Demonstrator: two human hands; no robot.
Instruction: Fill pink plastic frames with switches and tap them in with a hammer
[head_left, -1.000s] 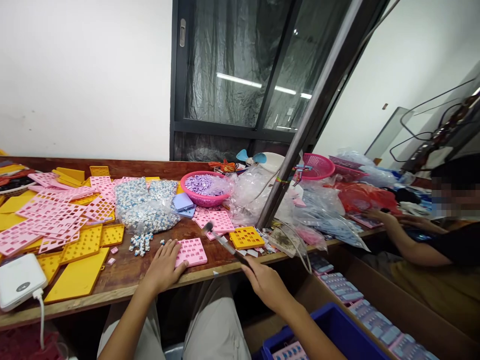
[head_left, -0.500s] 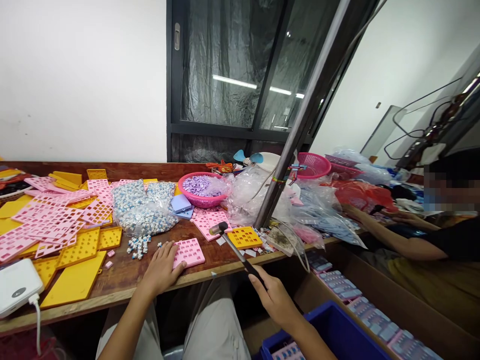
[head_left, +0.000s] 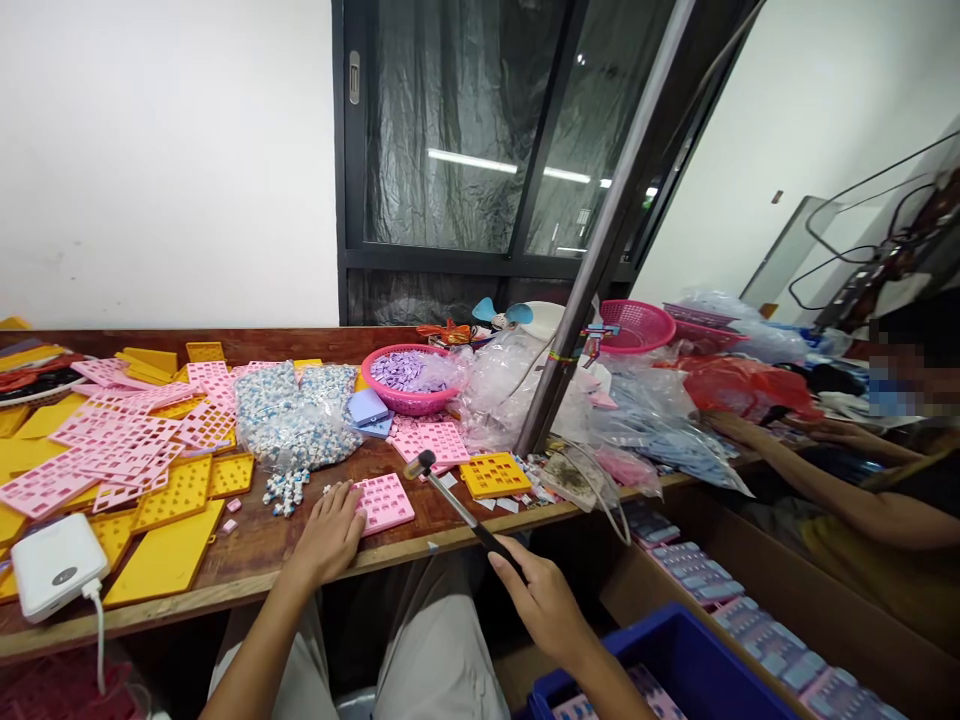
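Note:
My left hand (head_left: 328, 532) lies flat on the wooden workbench, its fingers stretched out over the left side of a pink plastic plate with square holes (head_left: 385, 503). In my right hand (head_left: 536, 590) is the black handle of a small mallet (head_left: 459, 508), gripped at the bench's front edge. The mallet's head is raised just above the back right of the pink plate, apart from it. Small white and blue pieces (head_left: 285, 492) lie loose behind my left hand. To the right of the mallet sits a yellow frame with square openings (head_left: 495, 475).
Pink and yellow plates (head_left: 120, 440) pile up at left beside a white power bank (head_left: 58, 565). A bag of small pieces (head_left: 296, 415), a pink basket (head_left: 411, 400) and a slanted metal pole (head_left: 577, 310) stand behind. A blue bin (head_left: 667, 640) is below right; another person's arm (head_left: 795, 480) is beyond.
The mallet's head has swung left and slightly down, nearer the pink plate. My left hand stays on the plate. The whole view has shifted slightly.

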